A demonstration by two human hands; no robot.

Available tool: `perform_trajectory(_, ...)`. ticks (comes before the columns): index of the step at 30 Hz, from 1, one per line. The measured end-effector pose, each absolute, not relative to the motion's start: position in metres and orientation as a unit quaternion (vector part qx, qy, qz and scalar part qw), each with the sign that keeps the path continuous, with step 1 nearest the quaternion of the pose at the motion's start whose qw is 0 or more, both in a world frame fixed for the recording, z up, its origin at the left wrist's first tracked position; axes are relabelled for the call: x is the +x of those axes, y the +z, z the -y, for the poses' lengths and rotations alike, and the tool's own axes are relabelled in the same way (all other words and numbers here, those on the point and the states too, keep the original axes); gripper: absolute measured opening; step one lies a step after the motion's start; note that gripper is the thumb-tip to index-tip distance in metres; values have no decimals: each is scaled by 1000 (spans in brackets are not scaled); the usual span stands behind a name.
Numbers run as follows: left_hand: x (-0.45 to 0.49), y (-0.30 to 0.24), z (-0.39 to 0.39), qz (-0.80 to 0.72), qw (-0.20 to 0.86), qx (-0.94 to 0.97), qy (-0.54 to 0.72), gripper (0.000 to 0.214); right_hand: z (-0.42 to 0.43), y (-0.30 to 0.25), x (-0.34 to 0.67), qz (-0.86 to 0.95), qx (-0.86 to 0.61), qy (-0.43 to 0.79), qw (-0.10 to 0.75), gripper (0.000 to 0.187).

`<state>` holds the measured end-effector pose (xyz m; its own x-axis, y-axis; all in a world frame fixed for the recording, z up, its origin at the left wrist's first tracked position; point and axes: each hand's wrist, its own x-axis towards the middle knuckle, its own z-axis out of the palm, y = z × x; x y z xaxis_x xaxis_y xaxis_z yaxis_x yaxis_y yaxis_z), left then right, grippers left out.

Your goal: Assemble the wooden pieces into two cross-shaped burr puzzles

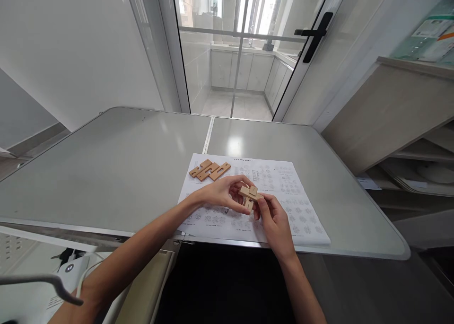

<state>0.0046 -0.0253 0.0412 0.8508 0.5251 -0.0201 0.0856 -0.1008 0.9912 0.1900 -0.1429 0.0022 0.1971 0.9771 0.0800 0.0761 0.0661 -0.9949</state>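
Several interlocking wooden puzzle pieces, crossed over one another, are held just above a printed sheet. My left hand curls around them from the left, thumb below and fingers above and behind. From the right, my right hand pinches the same pieces between thumb and fingers. Parts of the joint between the pieces are hidden by my fingers. Beyond my left hand, several flat wooden pieces with slots and notches lie side by side on the printed sheet, which shows rows of small assembly drawings.
The sheet lies on a grey folding table with a seam across it. Behind stands a glass door with a black handle. A wooden shelf is at the right. A white device with a cable sits lower left.
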Motion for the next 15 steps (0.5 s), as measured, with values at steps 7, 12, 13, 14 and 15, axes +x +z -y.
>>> perform_trajectory(7,4,42,25,-205,637,723,170,57,143,2,191,486,-552,415,536,41)
perform_trajectory(12,5,42,25,-213,630,727,172,59,143,0,191,486,-546,416,540,40)
perform_trajectory(13,5,42,26,-217,629,727,172,58,143,0,192,486,-544,417,542,40)
perform_trajectory(14,5,42,26,-221,629,725,172,57,143,-1,192,486,-542,419,543,39)
perform_trajectory(15,6,42,26,-224,631,723,171,56,143,-1,192,485,-541,419,544,39)
